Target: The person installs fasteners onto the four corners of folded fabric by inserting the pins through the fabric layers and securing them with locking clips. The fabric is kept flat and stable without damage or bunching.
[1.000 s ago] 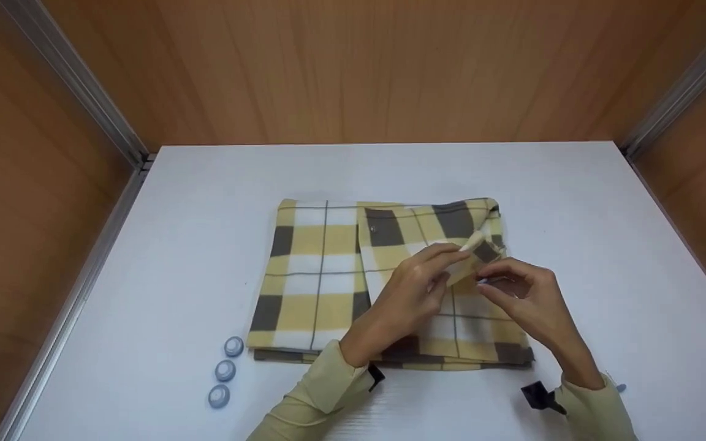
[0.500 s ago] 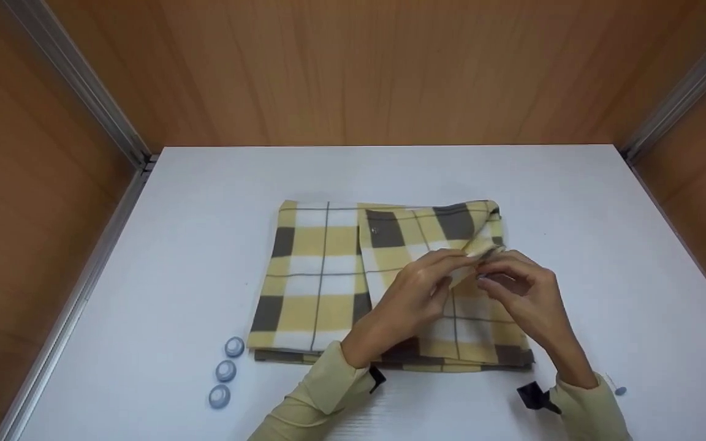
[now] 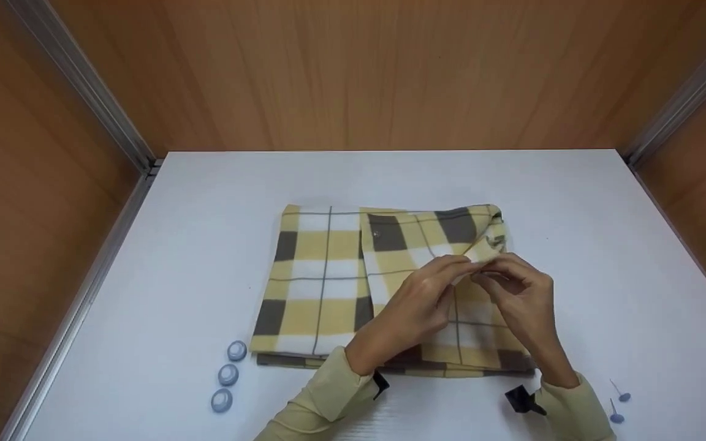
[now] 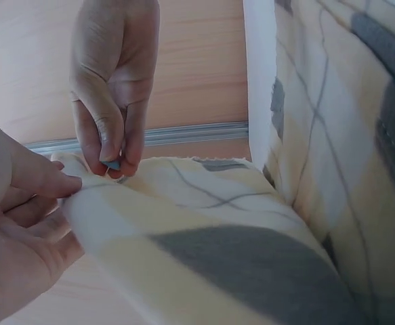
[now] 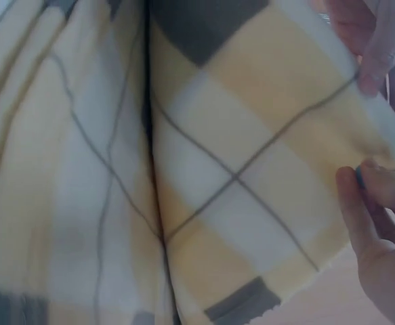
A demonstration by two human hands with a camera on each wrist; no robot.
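A yellow, white and grey checked cloth [image 3: 304, 294] lies folded in layers on the white table. Its upper right corner is lifted, and my left hand [image 3: 408, 303] pinches that corner between thumb and fingers. At the same corner, my right hand [image 3: 521, 300] pinches a small pin; the left wrist view shows its blue head [image 4: 112, 164] between thumb and fingertips. The right wrist view also shows the blue head [image 5: 360, 177], right against the raised fabric. Whether the pin's shaft is through the cloth cannot be told.
Two blue-headed pins [image 3: 617, 419] lie at the right beside the right sleeve. Three round grey-blue discs [image 3: 228, 375] stand in a slanting row left of the cloth. A small shiny stud [image 3: 376, 234] sits on the cloth's upper layer. Wooden panels [image 3: 353, 73] rise behind the table.
My hands have come together at the cloth's raised corner, the right hand moving slightly left with its pin onto the fabric. The right sleeve has shifted left, uncovering both table pins.
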